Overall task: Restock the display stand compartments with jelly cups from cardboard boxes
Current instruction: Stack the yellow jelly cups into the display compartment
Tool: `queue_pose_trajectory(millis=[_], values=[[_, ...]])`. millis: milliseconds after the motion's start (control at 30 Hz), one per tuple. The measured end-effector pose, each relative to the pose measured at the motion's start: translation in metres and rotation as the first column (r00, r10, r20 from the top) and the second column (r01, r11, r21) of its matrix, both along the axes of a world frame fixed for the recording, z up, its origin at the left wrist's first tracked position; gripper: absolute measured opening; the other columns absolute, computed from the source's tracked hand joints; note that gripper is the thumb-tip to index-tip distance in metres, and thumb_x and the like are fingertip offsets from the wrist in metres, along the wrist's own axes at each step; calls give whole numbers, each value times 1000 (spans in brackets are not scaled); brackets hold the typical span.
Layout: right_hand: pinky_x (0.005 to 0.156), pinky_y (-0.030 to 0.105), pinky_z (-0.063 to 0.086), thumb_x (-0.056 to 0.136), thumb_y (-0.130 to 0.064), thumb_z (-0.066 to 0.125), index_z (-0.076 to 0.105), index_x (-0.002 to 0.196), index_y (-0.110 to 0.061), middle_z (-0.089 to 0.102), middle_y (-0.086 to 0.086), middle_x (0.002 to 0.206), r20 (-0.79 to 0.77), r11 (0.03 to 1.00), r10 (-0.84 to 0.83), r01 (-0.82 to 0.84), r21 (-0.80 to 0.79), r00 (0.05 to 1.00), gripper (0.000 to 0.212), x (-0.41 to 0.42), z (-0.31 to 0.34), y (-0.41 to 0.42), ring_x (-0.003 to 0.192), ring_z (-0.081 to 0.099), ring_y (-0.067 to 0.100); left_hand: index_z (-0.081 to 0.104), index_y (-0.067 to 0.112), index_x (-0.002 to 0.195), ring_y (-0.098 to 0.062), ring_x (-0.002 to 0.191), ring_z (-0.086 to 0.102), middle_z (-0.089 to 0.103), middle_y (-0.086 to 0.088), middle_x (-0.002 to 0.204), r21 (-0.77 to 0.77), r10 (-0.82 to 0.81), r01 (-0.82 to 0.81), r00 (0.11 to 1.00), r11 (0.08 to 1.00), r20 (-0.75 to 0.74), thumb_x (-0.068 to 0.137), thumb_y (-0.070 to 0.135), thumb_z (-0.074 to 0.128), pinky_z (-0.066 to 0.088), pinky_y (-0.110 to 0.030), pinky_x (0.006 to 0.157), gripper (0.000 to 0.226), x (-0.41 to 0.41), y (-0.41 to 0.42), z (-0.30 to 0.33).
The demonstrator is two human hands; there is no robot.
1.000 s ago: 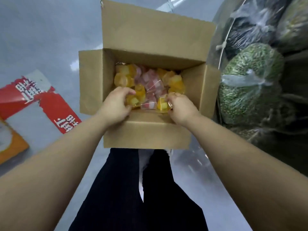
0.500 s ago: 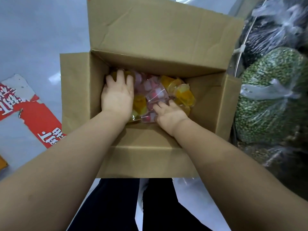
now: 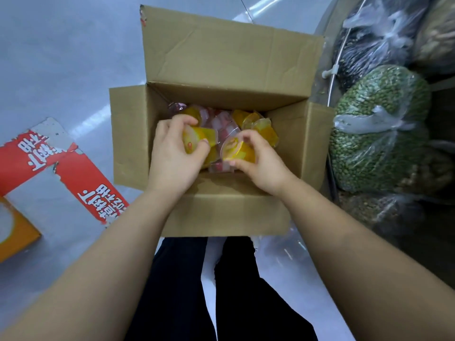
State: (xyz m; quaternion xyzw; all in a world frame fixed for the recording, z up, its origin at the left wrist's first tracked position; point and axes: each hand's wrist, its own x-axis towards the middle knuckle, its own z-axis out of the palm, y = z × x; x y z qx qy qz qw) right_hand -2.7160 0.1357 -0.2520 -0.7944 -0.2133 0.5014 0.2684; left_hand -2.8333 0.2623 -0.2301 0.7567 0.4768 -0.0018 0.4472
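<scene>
An open cardboard box (image 3: 246,212) stands on the floor in front of me, its flaps spread. Several yellow and pink jelly cups (image 3: 248,119) lie loose at its bottom. My left hand (image 3: 172,161) is inside the box and grips a yellow jelly cup (image 3: 199,139) between thumb and fingers. Beside it, my right hand (image 3: 261,163) holds another yellow jelly cup (image 3: 237,151), lid turned toward me. Both cups are lifted slightly above the pile. The display stand is out of view.
Clear bags of green beans (image 3: 376,129) and dark beans (image 3: 369,43) are stacked tight against the box's right side. Torn red printed cardboard (image 3: 73,173) and an orange box (image 3: 14,237) lie on the grey floor at left. My dark-trousered legs (image 3: 197,291) are below the box.
Half a second ago both hands lay flat, pressing into the pile. Now each hand has closed around a yellow jelly cup and raised it a little.
</scene>
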Motion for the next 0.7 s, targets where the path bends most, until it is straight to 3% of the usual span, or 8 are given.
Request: queue_pose_trajectory(millis=[33,100,200,367,500,600,700], values=[[96,36,46,79,-5,70,45,119,-10,53,16,122,-88,976,-196,203,75,977,47,-6,18,0,113,53,25,54,17,113,-1,86,40,46,-1,105,-15,3,-2,1000,1000,31,77,17,65,28,-3,74,38,-3,-2,16],[78,19,51,81,5,65,42,117,-3,55,19,119,-215,870,-426,463,170,879,43,-17,65,0,103,56,18,48,16,118,-5,93,44,47,1,108,-36,3,0,996,999,88,76,15,68,31,-5,75,47,-7,-4,58],[71,11,47,82,8,62,40,118,-3,57,14,114,-261,752,-549,605,259,794,44,-24,158,-3,98,56,10,47,9,119,-11,105,47,46,5,111,9,-22,21,988,1000,151,74,12,72,35,-16,84,52,-4,-4,141],[78,12,46,81,5,63,40,123,-3,60,3,110,-220,652,-602,632,419,768,49,-16,334,-7,96,60,0,60,11,112,1,101,46,49,6,106,135,-225,189,907,973,355,68,5,74,32,-4,89,47,22,-6,303],[88,16,44,77,-9,67,45,124,-25,62,-12,113,-166,610,-608,591,527,776,54,-14,458,-25,106,58,1,54,26,114,4,106,50,50,19,109,154,-340,307,777,939,530,69,11,69,42,-17,90,50,41,-11,421],[93,23,44,78,-17,67,47,127,-23,61,-6,120,-120,559,-642,569,604,757,53,-13,531,-47,114,56,10,46,38,117,-5,112,51,48,21,114,143,-407,410,680,901,610,74,14,67,43,-23,92,53,56,-20,490],[91,21,44,79,-21,63,50,122,-31,61,-9,117,-98,498,-680,555,666,727,46,-14,583,-74,111,56,8,44,41,119,0,110,50,48,20,114,212,-509,493,609,844,608,77,21,67,41,-17,92,52,70,-39,536]])
